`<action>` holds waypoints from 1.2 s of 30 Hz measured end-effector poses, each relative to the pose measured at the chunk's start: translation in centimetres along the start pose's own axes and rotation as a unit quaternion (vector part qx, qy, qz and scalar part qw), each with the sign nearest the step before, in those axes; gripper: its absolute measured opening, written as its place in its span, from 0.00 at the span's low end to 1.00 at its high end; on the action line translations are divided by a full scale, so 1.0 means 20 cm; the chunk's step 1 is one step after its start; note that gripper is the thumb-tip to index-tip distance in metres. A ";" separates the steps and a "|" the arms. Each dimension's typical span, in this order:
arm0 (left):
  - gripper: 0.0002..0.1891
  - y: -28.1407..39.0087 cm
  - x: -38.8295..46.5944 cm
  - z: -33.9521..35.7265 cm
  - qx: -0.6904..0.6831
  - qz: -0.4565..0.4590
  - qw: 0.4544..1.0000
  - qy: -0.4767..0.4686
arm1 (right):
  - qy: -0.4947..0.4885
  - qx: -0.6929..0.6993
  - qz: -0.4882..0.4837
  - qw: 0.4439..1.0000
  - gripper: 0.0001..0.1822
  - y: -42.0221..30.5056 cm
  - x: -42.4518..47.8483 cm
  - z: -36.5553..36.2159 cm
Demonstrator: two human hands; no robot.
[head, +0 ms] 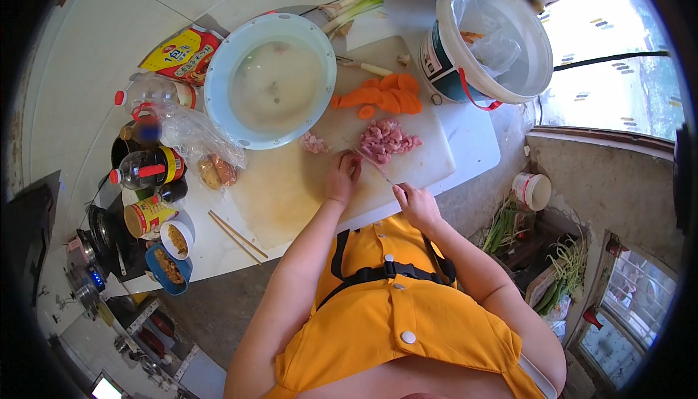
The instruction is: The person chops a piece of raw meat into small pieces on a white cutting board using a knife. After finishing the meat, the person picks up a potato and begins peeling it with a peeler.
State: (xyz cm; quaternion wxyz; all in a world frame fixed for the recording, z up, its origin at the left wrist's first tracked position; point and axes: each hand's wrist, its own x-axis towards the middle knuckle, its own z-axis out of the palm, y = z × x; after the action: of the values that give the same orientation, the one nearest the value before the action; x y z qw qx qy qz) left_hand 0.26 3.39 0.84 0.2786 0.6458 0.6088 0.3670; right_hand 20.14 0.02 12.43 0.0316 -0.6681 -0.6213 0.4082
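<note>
My right hand grips a knife, its thin blade slanting up to the left over the cutting board. At the blade's far end my left hand has its fingers curled on a small piece of raw meat, partly hidden by them. A pile of diced raw meat lies just beyond the blade, with a smaller heap of pale meat to its left. Farther back are sliced carrots and a light-handled utensil.
A blue basin of cloudy water stands back left, a white bucket with a plastic bag back right. Scallions lie behind. To the left are bottles, a bag of potatoes, chopsticks, a white bowl and a blue container.
</note>
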 end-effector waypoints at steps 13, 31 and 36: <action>0.09 0.06 0.03 -0.01 0.078 0.019 0.997 -0.006 | 0.002 -0.038 0.008 0.999 0.22 -0.02 0.01 0.02; 0.13 0.00 0.03 0.00 0.103 0.011 0.994 -0.042 | 0.004 -0.047 -0.012 0.999 0.24 -0.14 0.28 0.12; 0.08 0.02 0.02 0.01 0.096 0.000 0.995 -0.016 | -0.017 -0.035 0.009 0.999 0.23 -0.01 0.13 0.06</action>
State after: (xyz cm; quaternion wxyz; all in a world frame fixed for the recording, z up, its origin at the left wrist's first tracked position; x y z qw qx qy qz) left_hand 0.70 3.81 1.20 0.2249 0.6757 0.6364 0.2963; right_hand 19.01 1.72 10.43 -0.0057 -0.6672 -0.6298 0.3977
